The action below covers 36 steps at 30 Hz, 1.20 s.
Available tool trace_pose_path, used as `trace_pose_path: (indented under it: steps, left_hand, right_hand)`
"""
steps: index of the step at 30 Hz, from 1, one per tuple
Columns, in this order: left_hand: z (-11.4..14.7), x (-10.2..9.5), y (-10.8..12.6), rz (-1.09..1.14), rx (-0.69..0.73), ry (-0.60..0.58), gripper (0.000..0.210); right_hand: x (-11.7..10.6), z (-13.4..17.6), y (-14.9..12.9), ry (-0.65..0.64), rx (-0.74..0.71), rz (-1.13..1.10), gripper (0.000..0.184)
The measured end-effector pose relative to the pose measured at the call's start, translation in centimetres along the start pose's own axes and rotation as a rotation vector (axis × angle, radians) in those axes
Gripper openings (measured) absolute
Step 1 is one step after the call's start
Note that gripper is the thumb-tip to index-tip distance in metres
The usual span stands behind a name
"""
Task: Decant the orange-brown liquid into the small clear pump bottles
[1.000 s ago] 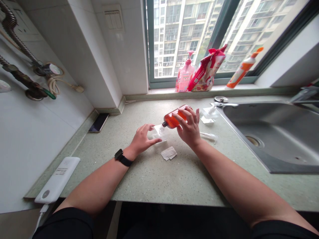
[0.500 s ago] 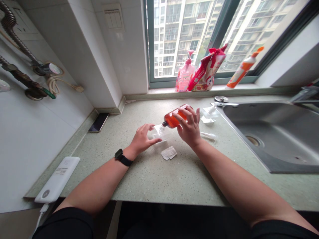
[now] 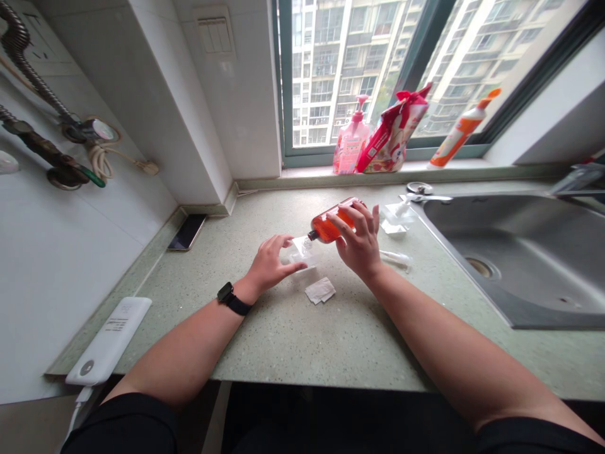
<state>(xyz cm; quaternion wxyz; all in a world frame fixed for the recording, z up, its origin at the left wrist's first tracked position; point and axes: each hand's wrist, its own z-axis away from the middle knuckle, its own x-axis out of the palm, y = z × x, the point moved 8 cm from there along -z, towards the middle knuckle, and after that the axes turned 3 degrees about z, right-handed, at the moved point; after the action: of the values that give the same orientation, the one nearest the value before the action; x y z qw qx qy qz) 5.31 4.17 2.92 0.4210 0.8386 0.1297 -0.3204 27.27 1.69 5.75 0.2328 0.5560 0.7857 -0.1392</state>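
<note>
My right hand (image 3: 358,243) grips an amber bottle (image 3: 326,228) filled with orange-red liquid. The bottle lies tilted, its dark neck pointing left and down at a small clear plastic container (image 3: 305,251). Thumb and fingers of my left hand (image 3: 274,261) are closed around that container's near and far sides. Whether liquid is flowing from the neck is too small to tell. Just in front of the container lies a folded white tissue (image 3: 320,291). Beyond my right wrist, a slim item in clear wrapping (image 3: 396,258) rests on the counter.
A clear bag with a white pump top (image 3: 397,214) lies beside the steel sink (image 3: 510,320). At the left are a phone (image 3: 187,232) and a white power bank (image 3: 109,340) with a cable. A pink pump bottle (image 3: 351,146), a red bag (image 3: 394,135) and an orange-white bottle (image 3: 458,135) line the windowsill.
</note>
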Motion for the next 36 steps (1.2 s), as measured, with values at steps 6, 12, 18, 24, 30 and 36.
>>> trace_pose_path:
  steps: [6, 12, 18, 24, 30, 36]
  left_hand:
    - [0.0, 0.01, 0.03, -0.003, 0.002, -0.002, 0.067]
    - [-0.02, -0.01, 0.11, -0.001, -0.002, -0.005, 0.067]
    - [-0.01, 0.01, 0.08, -0.008, -0.001, -0.002, 0.066]
    - [0.01, 0.0, -0.01, -0.004, 0.001, 0.002, 0.066]
    - [0.0, 0.01, -0.01, -0.002, 0.0, -0.001, 0.067]
    - [0.06, 0.01, 0.05, -0.005, -0.005, -0.004, 0.067]
  right_hand:
    - [-0.3, -0.04, -0.23, 0.032, -0.028, 0.01, 0.077]
    - [-0.09, -0.01, -0.06, 0.005, -0.016, 0.014, 0.081]
    - [-0.09, -0.02, -0.01, 0.006, -0.01, 0.011, 0.082]
    - [-0.26, -0.06, -0.18, 0.022, -0.022, 0.011, 0.08]
    - [0.18, 0.06, 0.15, -0.023, 0.006, 0.01, 0.086]
    - [-0.06, -0.01, 0.0, 0.001, -0.016, 0.003, 0.084]
